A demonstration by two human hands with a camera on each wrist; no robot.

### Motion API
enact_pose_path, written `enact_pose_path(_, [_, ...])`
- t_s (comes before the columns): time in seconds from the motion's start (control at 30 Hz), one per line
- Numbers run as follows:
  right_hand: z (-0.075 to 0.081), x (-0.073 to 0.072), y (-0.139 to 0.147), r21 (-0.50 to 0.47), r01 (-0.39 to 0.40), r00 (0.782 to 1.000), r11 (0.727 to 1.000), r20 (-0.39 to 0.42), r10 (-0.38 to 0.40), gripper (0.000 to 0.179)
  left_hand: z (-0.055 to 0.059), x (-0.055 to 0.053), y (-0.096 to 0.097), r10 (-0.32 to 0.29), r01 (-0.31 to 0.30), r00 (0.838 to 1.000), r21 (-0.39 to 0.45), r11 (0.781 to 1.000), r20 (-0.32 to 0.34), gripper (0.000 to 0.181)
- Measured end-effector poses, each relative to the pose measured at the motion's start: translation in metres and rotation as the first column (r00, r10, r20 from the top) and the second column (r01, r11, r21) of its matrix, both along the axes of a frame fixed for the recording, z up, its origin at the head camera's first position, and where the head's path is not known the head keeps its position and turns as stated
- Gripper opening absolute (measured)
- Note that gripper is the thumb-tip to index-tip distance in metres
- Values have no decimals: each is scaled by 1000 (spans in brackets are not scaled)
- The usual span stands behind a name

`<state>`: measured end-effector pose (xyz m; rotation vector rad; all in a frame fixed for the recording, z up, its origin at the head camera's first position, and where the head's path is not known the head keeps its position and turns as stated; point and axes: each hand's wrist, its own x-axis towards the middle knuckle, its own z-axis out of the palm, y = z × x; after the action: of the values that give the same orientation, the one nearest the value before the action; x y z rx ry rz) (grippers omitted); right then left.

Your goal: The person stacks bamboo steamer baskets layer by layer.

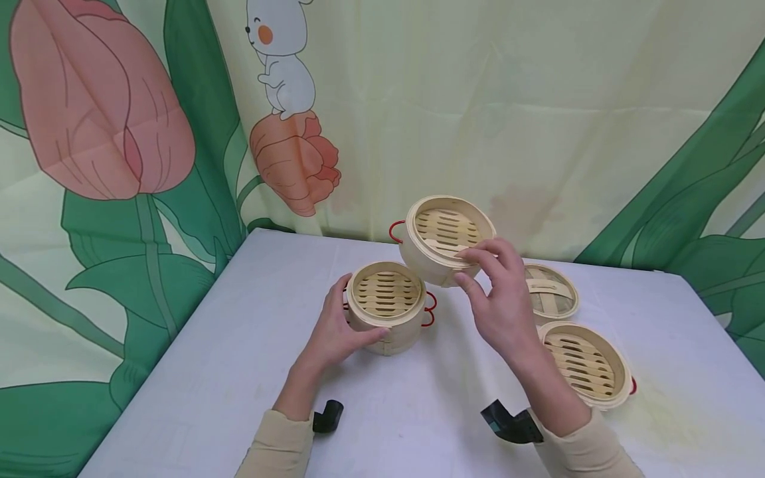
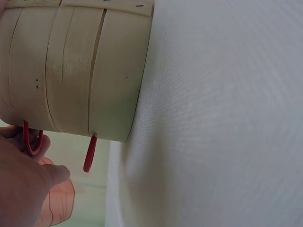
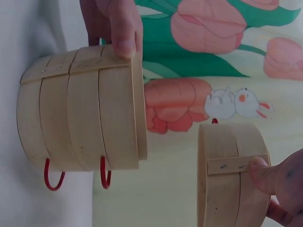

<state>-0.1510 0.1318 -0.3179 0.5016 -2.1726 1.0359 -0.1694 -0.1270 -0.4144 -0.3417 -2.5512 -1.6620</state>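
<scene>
Two stacked bamboo steamer baskets (image 1: pixel 403 337) with slatted bottoms and red side handles stand on the white table. My left hand (image 1: pixel 337 332) grips this stack from the left, its thumb at the near side of the upper rim. Up behind the stack and to its right, my right hand (image 1: pixel 505 302) holds another bamboo steamer basket (image 1: pixel 427 262) in the air. Its thumb presses the outer wall while the fingers reach over the rim. That raised basket tilts toward me. In the right wrist view it hangs well apart from the stack (image 3: pixel 85 118).
At the right, a woven bamboo lid (image 1: pixel 548 292) lies on the white table (image 1: pixel 418 431). Another steamer basket (image 1: pixel 580 365) sits in front of it, partly covered by my right forearm. A printed curtain (image 1: pixel 448 119) hangs along the table's back edge.
</scene>
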Motion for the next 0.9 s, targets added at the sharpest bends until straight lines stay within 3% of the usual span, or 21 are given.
enact_pose_path(0.47, [-3,4,-20,19,-100,995,995,-21,100,30,0,0,-1,4,-4,1000,-7,1000,-4,115])
enact_pose_path(0.9, [-13,11,-42,60,-147,989,987,34,145,28,0,-1,-1,2,-2,1000,5,1000,4,116])
